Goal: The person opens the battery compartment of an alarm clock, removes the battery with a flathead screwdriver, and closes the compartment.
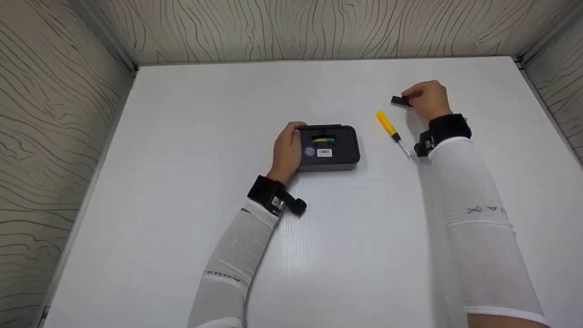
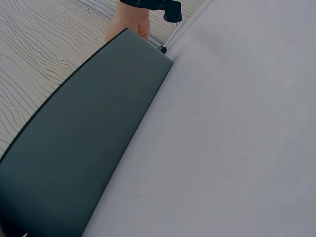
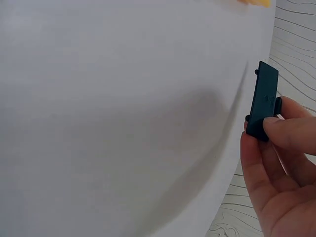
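A dark box-shaped device (image 1: 337, 157) lies on the white table with its underside up, showing a white barcode label and a round sticker. In its recessed battery compartment sits a green and yellow battery (image 1: 324, 140). My left hand (image 1: 288, 152) grips the device's left end, and the left wrist view shows the device's grey side close up. Off to the right, my right hand (image 1: 429, 99) pinches a small black battery cover (image 3: 264, 98) between thumb and fingers, its little tabs visible, raised off the table.
Between the device and my right hand lies a screwdriver (image 1: 387, 124) with a yellow handle, its metal tip towards me. Wood-patterned walls (image 1: 273, 29) border the white table (image 1: 182, 100) at the back and sides.
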Demonstrator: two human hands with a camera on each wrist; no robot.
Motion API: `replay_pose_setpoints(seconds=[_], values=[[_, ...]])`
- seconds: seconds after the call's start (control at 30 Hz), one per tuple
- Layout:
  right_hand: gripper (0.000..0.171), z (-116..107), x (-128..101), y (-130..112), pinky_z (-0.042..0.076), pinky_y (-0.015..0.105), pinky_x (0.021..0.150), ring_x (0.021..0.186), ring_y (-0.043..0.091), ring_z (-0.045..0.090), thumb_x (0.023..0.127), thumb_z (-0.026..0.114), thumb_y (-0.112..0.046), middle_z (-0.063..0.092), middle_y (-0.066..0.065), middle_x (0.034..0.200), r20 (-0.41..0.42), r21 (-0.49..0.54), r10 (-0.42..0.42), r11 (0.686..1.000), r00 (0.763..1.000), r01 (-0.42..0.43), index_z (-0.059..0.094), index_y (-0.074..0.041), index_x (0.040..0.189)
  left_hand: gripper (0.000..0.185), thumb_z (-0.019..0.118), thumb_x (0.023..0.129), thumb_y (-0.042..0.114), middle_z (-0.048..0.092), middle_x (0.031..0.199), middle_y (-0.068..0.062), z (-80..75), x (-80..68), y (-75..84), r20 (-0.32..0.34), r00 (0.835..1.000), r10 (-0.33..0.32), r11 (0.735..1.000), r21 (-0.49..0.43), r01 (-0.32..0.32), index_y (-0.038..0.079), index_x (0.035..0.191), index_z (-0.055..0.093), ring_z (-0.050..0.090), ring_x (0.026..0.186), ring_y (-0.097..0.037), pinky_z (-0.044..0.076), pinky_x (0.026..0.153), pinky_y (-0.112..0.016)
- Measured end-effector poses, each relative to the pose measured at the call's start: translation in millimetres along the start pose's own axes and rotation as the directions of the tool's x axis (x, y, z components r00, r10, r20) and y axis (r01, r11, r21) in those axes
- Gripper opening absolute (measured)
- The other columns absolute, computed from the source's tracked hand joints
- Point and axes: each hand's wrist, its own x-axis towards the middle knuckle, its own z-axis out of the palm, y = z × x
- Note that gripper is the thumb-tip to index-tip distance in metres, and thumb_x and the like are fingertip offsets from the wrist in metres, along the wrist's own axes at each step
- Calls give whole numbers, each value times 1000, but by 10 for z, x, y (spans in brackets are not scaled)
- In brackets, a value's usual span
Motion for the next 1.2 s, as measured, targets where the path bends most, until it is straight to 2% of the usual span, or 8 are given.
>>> replay_pose_setpoints(seconds=[0.27,0.63,1.03,1.2], values=[[33,21,-25,-15,42,46,104,119,36,53,100,51,4,62,25,128,5,-3,36,999,999,-36,68,1,129,35,34,110,10,64,132,-10,-7,-5,1,-6,1000,11,1000,-8,-11,5,131,61,56,127,-20,41,108,-31],[28,108,-55,-16,46,48,103,116,37,57,100,56,2,65,27,122,-47,-50,-37,998,998,35,68,5,125,35,34,110,12,64,133,-8,-10,7,-2,-5,1000,-22,1000,11,22,7,133,61,55,130,-19,40,109,-31],[29,125,-77,-39,44,50,105,115,39,56,99,56,6,65,29,122,-74,-68,-47,997,996,42,68,7,125,33,38,110,13,65,131,-9,-7,6,13,-13,1000,-11,1000,23,11,6,131,62,57,127,-20,42,108,-33],[30,127,-85,-56,43,49,107,117,39,56,100,55,4,64,28,125,-63,-68,-22,998,998,18,66,6,128,33,38,110,13,65,131,-9,-5,6,16,-10,1000,-7,1000,26,7,6,131,62,57,127,-20,41,108,-33]])
